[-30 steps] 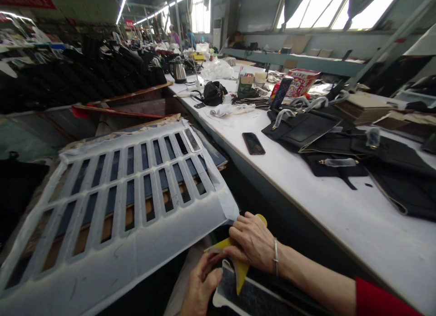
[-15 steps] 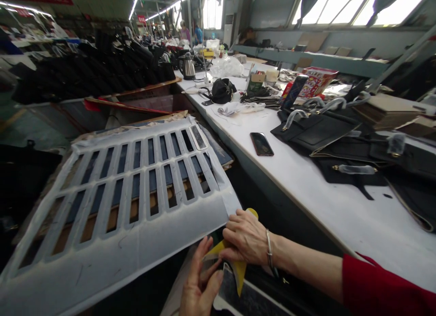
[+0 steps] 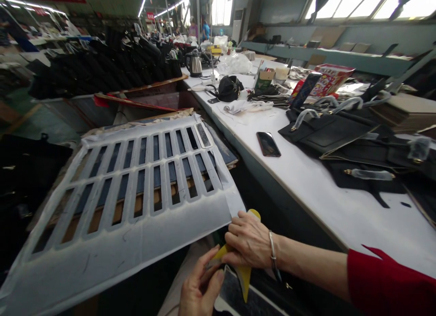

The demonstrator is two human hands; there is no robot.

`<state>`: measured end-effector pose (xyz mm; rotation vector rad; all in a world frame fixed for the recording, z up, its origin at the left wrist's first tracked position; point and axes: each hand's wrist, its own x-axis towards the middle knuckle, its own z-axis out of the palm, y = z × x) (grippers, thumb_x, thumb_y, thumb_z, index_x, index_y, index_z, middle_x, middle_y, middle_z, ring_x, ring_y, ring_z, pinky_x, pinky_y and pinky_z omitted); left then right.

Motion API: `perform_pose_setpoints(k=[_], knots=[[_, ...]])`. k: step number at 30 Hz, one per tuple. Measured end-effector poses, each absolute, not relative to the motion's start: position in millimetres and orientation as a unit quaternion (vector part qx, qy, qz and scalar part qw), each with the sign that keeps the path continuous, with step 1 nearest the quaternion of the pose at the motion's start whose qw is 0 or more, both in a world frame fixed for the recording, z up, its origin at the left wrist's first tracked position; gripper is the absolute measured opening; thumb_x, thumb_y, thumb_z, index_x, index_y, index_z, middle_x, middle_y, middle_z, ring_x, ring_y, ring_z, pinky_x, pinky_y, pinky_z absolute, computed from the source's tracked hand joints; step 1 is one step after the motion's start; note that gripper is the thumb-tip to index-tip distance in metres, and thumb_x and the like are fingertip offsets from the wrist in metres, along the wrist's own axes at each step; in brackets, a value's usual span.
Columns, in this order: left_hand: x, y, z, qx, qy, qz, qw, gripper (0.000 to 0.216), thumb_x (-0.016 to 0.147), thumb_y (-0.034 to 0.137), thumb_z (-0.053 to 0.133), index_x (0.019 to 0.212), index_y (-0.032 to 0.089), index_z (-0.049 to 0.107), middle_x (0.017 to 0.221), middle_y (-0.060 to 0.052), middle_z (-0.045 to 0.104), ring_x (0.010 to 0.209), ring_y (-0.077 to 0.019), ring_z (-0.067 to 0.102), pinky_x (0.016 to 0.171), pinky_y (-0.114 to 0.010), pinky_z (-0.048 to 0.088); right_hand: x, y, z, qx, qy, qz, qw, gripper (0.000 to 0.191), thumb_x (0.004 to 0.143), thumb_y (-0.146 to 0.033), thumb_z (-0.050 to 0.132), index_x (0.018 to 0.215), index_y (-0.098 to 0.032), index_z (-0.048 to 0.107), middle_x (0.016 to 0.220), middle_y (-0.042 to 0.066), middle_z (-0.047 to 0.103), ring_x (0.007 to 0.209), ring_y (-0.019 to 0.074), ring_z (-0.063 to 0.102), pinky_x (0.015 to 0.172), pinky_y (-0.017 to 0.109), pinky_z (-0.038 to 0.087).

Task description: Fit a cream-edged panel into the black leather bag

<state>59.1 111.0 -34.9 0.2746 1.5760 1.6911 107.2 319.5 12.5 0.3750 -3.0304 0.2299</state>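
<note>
My right hand [image 3: 250,239], with a bracelet at the wrist, is closed around a bent yellow piece [image 3: 245,279]. One rounded end sticks out above my knuckles and a pointed flap hangs below; its exact kind is unclear. Beside it, my left hand [image 3: 200,284] has thumb and fingers drawn together at the corner of a dark panel with a pale border [image 3: 262,300]. The panel lies low in front of me, partly hidden by both hands. Just beyond them is a white slotted sheet [image 3: 170,229], with one small framed dark strip [image 3: 203,135] at its far corner.
To the right runs a long white table [image 3: 293,180] carrying a phone [image 3: 268,144], black bag parts [image 3: 327,130], a small black bag [image 3: 230,88] and a metal kettle [image 3: 194,64]. A heap of black items [image 3: 112,64] sits at the far left. A dark gap separates sheet and table.
The left fingers have drawn in closer to the thumb at the panel's corner. My right hand keeps its grip on the yellow piece. The whole view has shifted slightly.
</note>
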Motion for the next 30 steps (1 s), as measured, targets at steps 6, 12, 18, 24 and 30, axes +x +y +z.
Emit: perform_pose_setpoints(k=[6,12,18,24,30], knots=[[58,109,-34,0.152,0.660,0.636,0.370,0.046,0.080,0.053,0.071,0.117,0.027,0.070,0.116,-0.004,0.075,0.107,-0.0231,0.070,0.096,-0.025,0.054,110,321,16,0.131,-0.989,0.068,0.014,0.053,0.095,-0.065,0.047,0.073,-0.019,0.060,0.067,0.003,0.062,0.062,0.0175,0.052,0.062,0.037,0.029],[53,108,-29,0.211,0.721,0.584,0.306,0.041,0.081,0.052,0.069,0.113,0.027,0.074,0.116,-0.003,0.074,0.110,-0.0264,0.069,0.098,-0.029,0.054,113,319,23,0.125,-0.990,0.058,-0.013,0.052,0.095,-0.064,0.050,0.073,-0.018,0.061,0.066,0.003,0.062,0.063,0.0180,0.053,0.062,0.036,0.029],[53,110,-23,0.236,0.717,0.587,0.292,0.036,0.083,0.050,0.068,0.109,0.027,0.077,0.113,-0.006,0.075,0.108,-0.0305,0.069,0.104,-0.036,0.051,122,317,22,0.099,-0.993,0.057,-0.023,0.049,0.097,-0.061,0.047,0.075,-0.019,0.060,0.070,0.003,0.063,0.066,0.0187,0.054,0.066,0.036,0.031],[55,107,-19,0.270,0.704,0.586,0.296,0.034,0.086,0.050,0.064,0.109,0.029,0.076,0.115,-0.006,0.074,0.110,-0.0301,0.068,0.105,-0.036,0.050,141,305,25,0.038,-0.994,0.081,-0.066,0.049,0.099,-0.059,0.043,0.077,-0.019,0.060,0.072,0.004,0.065,0.068,0.0188,0.055,0.067,0.036,0.031],[43,105,-15,0.284,0.692,0.553,0.367,0.039,0.091,0.053,0.055,0.115,0.030,0.074,0.125,-0.004,0.070,0.121,-0.0275,0.062,0.111,-0.037,0.044,151,286,28,-0.023,-0.993,0.071,-0.091,0.047,0.100,-0.057,0.042,0.077,-0.019,0.059,0.074,0.004,0.065,0.070,0.0193,0.057,0.069,0.037,0.033]])
